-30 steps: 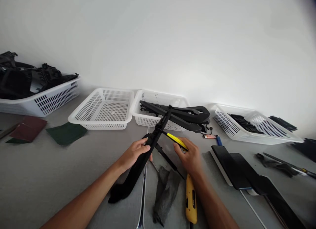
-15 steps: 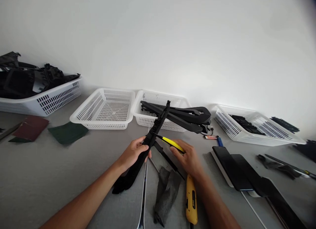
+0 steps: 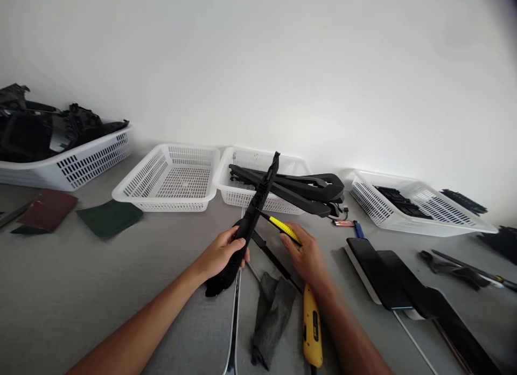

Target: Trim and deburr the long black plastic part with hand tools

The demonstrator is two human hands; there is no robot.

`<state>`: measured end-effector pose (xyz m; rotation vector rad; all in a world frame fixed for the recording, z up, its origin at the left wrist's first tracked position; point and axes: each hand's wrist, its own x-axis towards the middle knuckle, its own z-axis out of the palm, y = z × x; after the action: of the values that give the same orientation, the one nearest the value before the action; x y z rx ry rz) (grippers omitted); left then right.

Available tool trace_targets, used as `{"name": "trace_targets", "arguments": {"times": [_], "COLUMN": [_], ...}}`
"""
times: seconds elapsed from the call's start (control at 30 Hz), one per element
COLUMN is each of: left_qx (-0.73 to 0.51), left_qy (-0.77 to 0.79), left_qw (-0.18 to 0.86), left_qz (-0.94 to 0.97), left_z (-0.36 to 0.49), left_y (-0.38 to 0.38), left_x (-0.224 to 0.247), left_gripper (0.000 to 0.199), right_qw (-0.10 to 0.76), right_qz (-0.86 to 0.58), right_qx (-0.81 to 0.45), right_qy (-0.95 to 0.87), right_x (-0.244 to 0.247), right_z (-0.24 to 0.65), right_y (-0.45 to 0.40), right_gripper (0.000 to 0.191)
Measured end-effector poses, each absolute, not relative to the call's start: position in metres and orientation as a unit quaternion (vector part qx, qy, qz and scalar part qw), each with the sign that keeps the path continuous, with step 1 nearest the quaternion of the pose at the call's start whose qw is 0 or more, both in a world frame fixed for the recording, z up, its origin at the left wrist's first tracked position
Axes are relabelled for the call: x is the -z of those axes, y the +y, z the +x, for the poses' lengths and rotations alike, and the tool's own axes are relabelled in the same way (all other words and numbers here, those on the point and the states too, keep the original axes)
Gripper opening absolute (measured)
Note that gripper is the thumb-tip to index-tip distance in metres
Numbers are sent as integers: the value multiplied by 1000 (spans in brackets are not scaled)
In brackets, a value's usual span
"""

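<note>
A person's left hand (image 3: 224,252) pinches a black part (image 3: 251,219) above a gray table (image 3: 173,267), thumb on top and fingertips curled beneath. The part tilts up and away, its far end crossing in front of the center basket (image 3: 238,199), where dark trim pieces (image 3: 299,194) rest across the rim.

The right hand (image 3: 310,256) pinches a yellow tool (image 3: 285,229) between thumb and fingers, its dark tip at the part's right edge; whether the two touch cannot be told. Below, a dark strip (image 3: 274,259) lies between the hands, near a gray cloth (image 3: 271,318), with a yellow device (image 3: 312,329) just beyond the right wrist.

At left, a red sheet (image 3: 51,209) and a green sheet (image 3: 109,217) lie before the far-left basket (image 3: 92,162), heaped with black pieces. At right, a phone (image 3: 377,272) lies in front of the right basket (image 3: 367,202).
</note>
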<state>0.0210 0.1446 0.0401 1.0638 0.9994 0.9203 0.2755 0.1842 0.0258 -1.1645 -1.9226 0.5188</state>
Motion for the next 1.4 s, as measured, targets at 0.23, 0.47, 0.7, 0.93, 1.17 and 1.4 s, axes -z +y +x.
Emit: {"name": "trace_targets", "arguments": {"times": [0.23,0.47,0.7,0.93,1.17,1.4], "left_qx": [-429,-443,-436,-434,-429,-432], "left_qy": [425,417,407,401,409,410], "left_qw": [661,656,660,655,650,644], "left_qz": [445,447,457,470,476,479], "left_z": [20,22,23,21,20,20], "left_y": [146,146,144,145,145,146], "left_x": [-38,-36,-37,-36,-33,-32], "left_gripper": [42,38,39,41,42,40], "right_qw": [385,389,386,401,399,397], "right_qz": [-431,-458,-445,-458,-451,-448], "right_qx": [-211,-205,-198,-195,-171,-160], "right_qy": [-788,-773,-783,-769,-780,-784], "right_x": [-26,-25,-23,-23,-27,-28], "right_z": [276,268,265,269,272,276], "right_y": [183,179,178,179,180,181], "right_gripper": [28,29,28,30,29,28]}}
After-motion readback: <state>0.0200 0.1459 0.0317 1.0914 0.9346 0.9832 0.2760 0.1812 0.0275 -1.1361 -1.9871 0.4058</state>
